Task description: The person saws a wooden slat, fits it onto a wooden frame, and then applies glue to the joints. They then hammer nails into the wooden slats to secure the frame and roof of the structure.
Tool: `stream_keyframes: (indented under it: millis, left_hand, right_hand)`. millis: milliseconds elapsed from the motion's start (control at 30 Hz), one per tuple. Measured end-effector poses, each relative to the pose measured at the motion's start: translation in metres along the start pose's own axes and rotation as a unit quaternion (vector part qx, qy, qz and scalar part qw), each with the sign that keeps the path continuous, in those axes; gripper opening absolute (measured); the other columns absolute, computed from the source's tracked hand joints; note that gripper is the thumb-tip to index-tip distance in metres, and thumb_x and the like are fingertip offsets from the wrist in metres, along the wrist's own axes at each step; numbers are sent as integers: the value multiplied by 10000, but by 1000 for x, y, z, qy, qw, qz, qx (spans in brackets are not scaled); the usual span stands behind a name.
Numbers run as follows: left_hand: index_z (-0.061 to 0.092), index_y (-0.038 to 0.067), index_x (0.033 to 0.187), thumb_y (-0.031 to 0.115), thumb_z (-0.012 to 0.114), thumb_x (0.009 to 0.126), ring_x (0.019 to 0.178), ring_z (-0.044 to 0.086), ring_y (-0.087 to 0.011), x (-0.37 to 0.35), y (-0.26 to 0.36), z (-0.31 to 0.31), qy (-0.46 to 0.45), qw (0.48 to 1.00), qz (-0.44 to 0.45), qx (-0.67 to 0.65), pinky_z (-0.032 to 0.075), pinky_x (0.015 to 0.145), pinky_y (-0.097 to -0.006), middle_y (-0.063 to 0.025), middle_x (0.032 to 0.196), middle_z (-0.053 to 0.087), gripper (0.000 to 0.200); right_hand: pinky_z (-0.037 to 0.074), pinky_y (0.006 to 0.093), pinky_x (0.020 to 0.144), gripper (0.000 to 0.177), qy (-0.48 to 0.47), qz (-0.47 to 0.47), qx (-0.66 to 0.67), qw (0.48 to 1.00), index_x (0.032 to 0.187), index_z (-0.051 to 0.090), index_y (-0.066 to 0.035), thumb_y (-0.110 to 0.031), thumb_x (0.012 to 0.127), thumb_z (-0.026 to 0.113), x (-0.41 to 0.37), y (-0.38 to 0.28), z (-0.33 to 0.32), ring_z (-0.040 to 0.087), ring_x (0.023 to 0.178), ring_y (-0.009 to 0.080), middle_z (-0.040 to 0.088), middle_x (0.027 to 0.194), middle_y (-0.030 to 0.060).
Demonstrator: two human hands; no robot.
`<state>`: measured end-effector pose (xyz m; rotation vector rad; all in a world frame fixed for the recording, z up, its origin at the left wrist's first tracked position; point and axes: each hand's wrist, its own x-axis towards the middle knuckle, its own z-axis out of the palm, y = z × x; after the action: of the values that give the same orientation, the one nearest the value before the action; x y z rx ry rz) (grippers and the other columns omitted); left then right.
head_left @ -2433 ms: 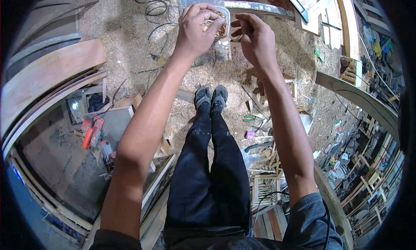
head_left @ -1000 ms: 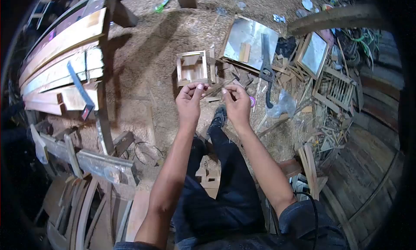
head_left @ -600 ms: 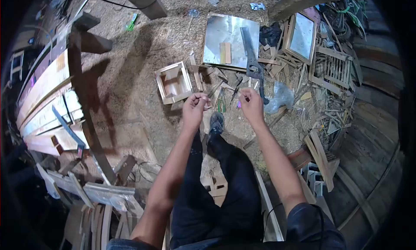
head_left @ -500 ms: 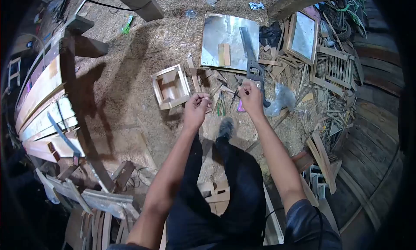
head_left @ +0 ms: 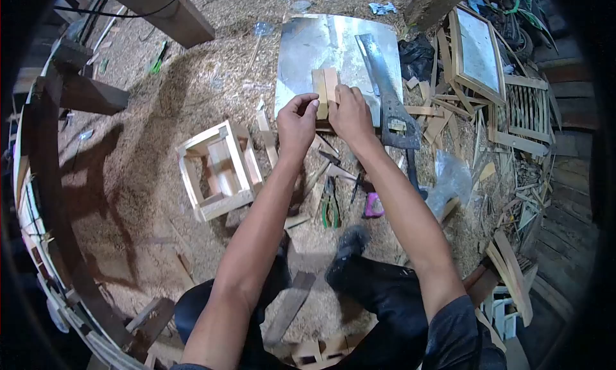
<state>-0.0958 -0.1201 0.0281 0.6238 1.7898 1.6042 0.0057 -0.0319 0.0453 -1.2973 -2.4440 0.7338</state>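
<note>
Two small wood strips (head_left: 323, 84), one paler than the other, lie side by side on a worn, shiny board (head_left: 295, 55). My left hand (head_left: 296, 125) is at their left edge, thumb and fingers pinched together; anything between the fingertips is hidden. My right hand (head_left: 352, 113) curls its fingers on the right strip, covering its lower end. A handsaw (head_left: 382, 81) rests on the board's right side, its dark handle just beyond the board. Below my hands lie a hammer (head_left: 330, 157), green-handled pliers (head_left: 330, 206) and a pink object (head_left: 373, 206).
An open wooden box frame (head_left: 212, 206) stands on the shavings to the left. On the right are a framed panel (head_left: 479, 52), a slatted wooden piece (head_left: 526, 103), scrap wood and a clear plastic bag (head_left: 452, 180). A thick post (head_left: 170, 17) rises at upper left.
Both hands have moved forward from above the tools to the wood strips on the board. My viewpoint is lower and closer, with my knees bent wider apart.
</note>
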Motion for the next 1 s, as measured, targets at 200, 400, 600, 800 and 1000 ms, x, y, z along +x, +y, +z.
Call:
stream_keyframes:
  millis: [200, 400, 600, 800, 1000]
  left_hand:
    - [643, -6, 998, 99, 658, 941, 717, 604, -75, 38, -27, 9, 2, 993, 57, -101, 492, 639, -211, -42, 837, 674, 120]
    - [641, -7, 984, 104, 657, 931, 736, 622, -96, 46, -36, 31, 81, 983, 165, -16, 503, 672, -245, -57, 839, 687, 123]
    - [648, -16, 1013, 80, 678, 911, 762, 631, -96, 46, -41, 18, 32, 987, 132, -86, 510, 689, -238, -57, 870, 695, 144]
    - [676, -29, 1136, 75, 749, 843, 815, 660, -125, 49, -48, 21, -29, 974, 184, -132, 527, 778, -281, -66, 903, 719, 320]
    - [721, -25, 989, 94, 747, 855, 774, 651, -110, 36, -38, 24, -49, 982, 144, -112, 520, 746, -263, -60, 863, 724, 181]
  right_hand:
    - [531, 486, 888, 306, -103, 0, -73, 992, 1099, 561, 124, -47, 845, 579, 14, -14, -13, 636, 1017, 473, 585, 1107, 344]
    - [556, 466, 863, 247, -121, -68, -146, 979, 1024, 642, 98, -29, 817, 595, 14, -26, -25, 651, 1015, 453, 638, 1071, 328]
    - [569, 439, 806, 238, -53, -105, -167, 979, 937, 681, 84, -90, 776, 693, 5, 1, -13, 693, 906, 399, 682, 925, 284]
    - [543, 399, 765, 388, -42, -82, 108, 990, 1056, 651, 31, -153, 730, 753, 17, 53, -27, 692, 836, 328, 695, 918, 215]
    - [515, 427, 880, 447, -11, -157, 64, 985, 1199, 597, 30, -121, 789, 690, 2, 57, -14, 662, 986, 388, 676, 1058, 243]
